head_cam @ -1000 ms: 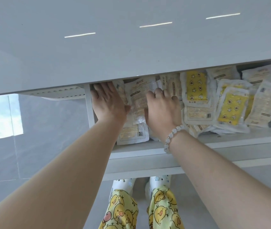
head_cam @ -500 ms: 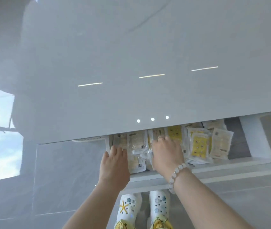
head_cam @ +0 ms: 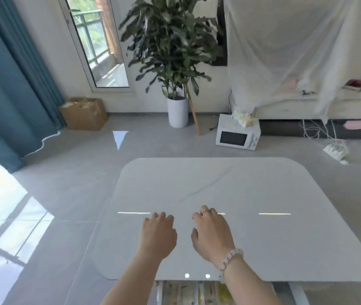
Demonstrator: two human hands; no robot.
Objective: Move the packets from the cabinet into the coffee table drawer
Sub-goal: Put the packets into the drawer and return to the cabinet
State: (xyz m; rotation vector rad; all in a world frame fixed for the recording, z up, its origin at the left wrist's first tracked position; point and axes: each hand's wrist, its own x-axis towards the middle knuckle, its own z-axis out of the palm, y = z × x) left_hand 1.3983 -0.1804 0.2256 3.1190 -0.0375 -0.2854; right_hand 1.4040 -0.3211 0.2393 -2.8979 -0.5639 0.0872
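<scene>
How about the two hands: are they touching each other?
Apart. The head view shows a bare strip of coffee table between the left hand and the right hand.

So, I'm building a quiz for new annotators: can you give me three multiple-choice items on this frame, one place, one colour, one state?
1. Where is the microwave?
A. On the floor beyond the coffee table.
B. On the tabletop.
C. On a shelf.
2. What colour is the curtain?
A. Red.
B. Teal.
C. Yellow.
3. What do the left hand and right hand hold?
A. A packet each.
B. One packet, in the left.
C. Nothing.
Answers: 1 A, it stands on the grey floor past the table's far edge; 2 B, the drape is blue-green; 3 C, both hands hover bare over the tabletop.
</scene>
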